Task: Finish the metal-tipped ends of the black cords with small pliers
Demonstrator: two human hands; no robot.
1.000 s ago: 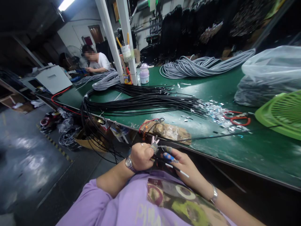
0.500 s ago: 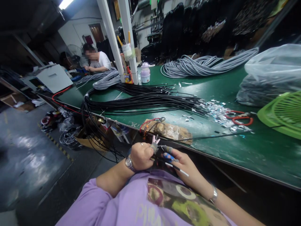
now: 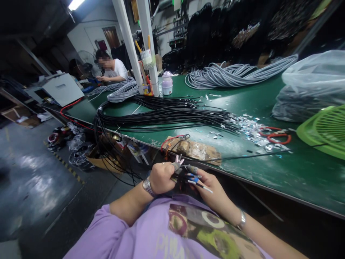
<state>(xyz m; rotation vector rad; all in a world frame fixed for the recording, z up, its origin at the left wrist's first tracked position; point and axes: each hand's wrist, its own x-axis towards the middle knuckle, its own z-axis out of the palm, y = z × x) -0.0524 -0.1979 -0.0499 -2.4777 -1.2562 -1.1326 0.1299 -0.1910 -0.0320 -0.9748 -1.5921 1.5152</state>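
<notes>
Two hands on this one: our left hand (image 3: pixel 161 177) is curled tight around a thin black cable (image 3: pixel 181 175) near its end, and our right hand (image 3: pixel 212 189) pinches the stripped inner wires (image 3: pixel 198 184), blue and white, between taped fingertips, right beside the left thumb. We'd say keep the left grip close to the cut so the end doesn't flop, and work low in the lap, just short of the green counter (image 3: pixel 283 172) edge beyond our knuckles.
</notes>
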